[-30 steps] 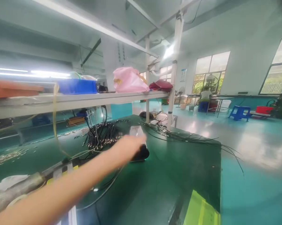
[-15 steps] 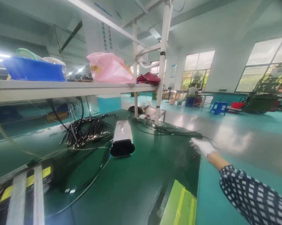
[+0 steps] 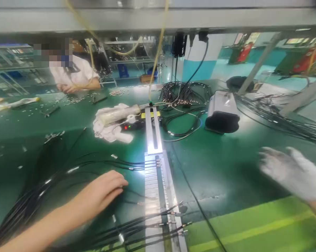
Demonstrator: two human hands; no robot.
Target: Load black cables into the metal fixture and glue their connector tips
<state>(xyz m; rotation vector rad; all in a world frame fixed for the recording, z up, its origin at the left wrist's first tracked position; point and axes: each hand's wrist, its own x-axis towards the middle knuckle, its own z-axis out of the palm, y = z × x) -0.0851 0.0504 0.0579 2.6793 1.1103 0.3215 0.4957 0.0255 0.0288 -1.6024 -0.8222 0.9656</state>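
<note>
Likely a workshop: workbench (image 3: 221, 171), black cables (image 3: 18, 210).

- Left forearm (image 3: 66, 213), bare: is slanting up from lower left.
- Left hand (image 3: 108, 187), bare: is reaching inward, fingers together, slightly bending.
- Right hand (image 3: 284, 171), white-gloved: is pointing inward, thumb standing apart from fingers.

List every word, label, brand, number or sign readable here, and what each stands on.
None: no text can be read.
Silver-and-black device: faint mark on top, too blurred to tell whether it is lettering.
Yellow strip by the black box: no lettering can be made out.
Metal rail: crosswise lines, no readable numbers.
</note>
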